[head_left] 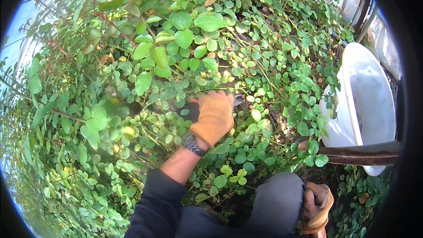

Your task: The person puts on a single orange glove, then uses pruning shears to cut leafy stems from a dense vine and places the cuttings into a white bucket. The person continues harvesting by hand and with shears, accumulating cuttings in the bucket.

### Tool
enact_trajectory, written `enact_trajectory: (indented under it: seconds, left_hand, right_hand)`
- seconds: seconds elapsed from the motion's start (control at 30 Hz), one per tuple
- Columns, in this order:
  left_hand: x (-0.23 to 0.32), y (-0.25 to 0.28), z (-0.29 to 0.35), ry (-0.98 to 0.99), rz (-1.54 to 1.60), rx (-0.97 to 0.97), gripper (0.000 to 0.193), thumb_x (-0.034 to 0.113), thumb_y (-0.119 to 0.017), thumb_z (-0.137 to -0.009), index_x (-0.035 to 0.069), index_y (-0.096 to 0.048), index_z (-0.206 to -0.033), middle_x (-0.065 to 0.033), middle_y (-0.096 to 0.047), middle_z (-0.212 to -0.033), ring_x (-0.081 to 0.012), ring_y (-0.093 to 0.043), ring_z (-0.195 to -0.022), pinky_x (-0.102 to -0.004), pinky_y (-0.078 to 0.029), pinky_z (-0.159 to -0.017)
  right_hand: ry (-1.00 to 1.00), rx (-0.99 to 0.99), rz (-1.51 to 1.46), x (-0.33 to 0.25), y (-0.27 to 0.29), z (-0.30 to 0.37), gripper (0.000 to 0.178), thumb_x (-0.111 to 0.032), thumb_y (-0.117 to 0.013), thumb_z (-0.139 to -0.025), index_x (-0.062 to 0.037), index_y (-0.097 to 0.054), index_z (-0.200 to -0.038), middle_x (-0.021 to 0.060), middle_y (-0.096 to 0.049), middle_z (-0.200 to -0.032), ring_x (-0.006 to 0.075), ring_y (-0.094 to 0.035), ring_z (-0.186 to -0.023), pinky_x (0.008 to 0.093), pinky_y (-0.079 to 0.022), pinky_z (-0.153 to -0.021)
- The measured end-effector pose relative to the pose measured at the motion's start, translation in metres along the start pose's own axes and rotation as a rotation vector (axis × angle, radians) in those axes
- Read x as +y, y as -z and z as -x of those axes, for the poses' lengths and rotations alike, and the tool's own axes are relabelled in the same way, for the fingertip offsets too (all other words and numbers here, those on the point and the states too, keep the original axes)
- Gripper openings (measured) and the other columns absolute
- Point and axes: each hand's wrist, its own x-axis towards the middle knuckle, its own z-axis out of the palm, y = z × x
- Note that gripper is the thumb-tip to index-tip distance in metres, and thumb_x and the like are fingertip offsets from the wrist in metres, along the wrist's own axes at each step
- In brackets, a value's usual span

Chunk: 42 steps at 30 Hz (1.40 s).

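My left hand (214, 117), in an orange work glove, reaches into low leafy plants (246, 136) in the middle of the head view. It is closed around a small cutting tool (238, 101); a red handle end pokes out on its left and a pointed metal blade on its right. The exact kind of tool is hidden by the glove. Thin green stems and leaves surround the fingers. My right hand (316, 207), also in an orange glove, is closed in a fist against the side of my bent knee (278, 202). Whatever may be inside that fist cannot be seen.
At the right lies a white plastic tub (374, 101) tilted on its side. A brown pipe or bar (359, 152) crosses in front of it. Taller stems with large leaves (180, 35) rise close by at the upper left. Translucent sheeting (383, 39) hangs at the far right.
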Motion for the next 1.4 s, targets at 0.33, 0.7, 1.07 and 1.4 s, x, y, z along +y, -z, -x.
enact_trajectory:
  seconds: [0.33,0.7,1.07,1.4]
  left_hand:
    - [0.031,-0.033,-0.022,-0.064,0.069,-0.147,0.03,0.024,-0.076,-0.084,0.011,-0.074,-0.111,-0.0105,-0.075,-0.108,-0.0311,-0.072,-0.104,-0.0475,-0.053,-0.092]
    - [0.005,-0.127,-0.03,-0.057,0.059,-0.169,0.014,0.018,-0.071,-0.086,0.011,-0.078,-0.096,-0.0141,-0.076,-0.087,-0.036,-0.076,-0.085,-0.0501,-0.057,-0.076]
    - [0.008,-0.122,-0.043,-0.039,-0.044,-0.422,0.019,0.021,-0.073,-0.094,0.013,-0.071,-0.112,-0.0059,-0.078,-0.093,-0.0291,-0.078,-0.094,-0.0457,-0.056,-0.079]
    - [0.009,-0.121,-0.035,-0.006,0.085,-0.212,0.01,0.009,-0.073,-0.085,0.011,-0.073,-0.095,-0.0157,-0.077,-0.088,-0.0372,-0.077,-0.087,-0.051,-0.056,-0.077]
  right_hand:
    - [-0.076,0.367,-0.699,-0.04,-0.115,-0.371,0.057,-0.031,-0.073,-0.104,0.0048,-0.065,-0.148,0.0212,-0.075,-0.14,0.029,-0.071,-0.128,0.0377,-0.053,-0.111]
    - [-0.265,0.422,-0.648,0.088,-0.195,-0.555,0.069,-0.039,-0.077,-0.1,-0.0015,-0.059,-0.155,0.021,-0.072,-0.135,0.0331,-0.069,-0.123,0.0414,-0.051,-0.11]
    - [-0.278,0.171,-1.291,0.089,-0.214,-0.536,0.044,-0.03,-0.045,-0.111,-0.0056,-0.073,-0.134,0.0009,-0.067,-0.085,0.0103,-0.041,-0.058,0.0278,-0.033,-0.055]
    - [-0.752,0.715,-1.278,0.223,-0.232,-0.422,0.052,-0.043,-0.056,-0.116,-0.0021,-0.068,-0.145,0.008,-0.077,-0.12,0.0207,-0.075,-0.09,0.0355,-0.062,-0.077]
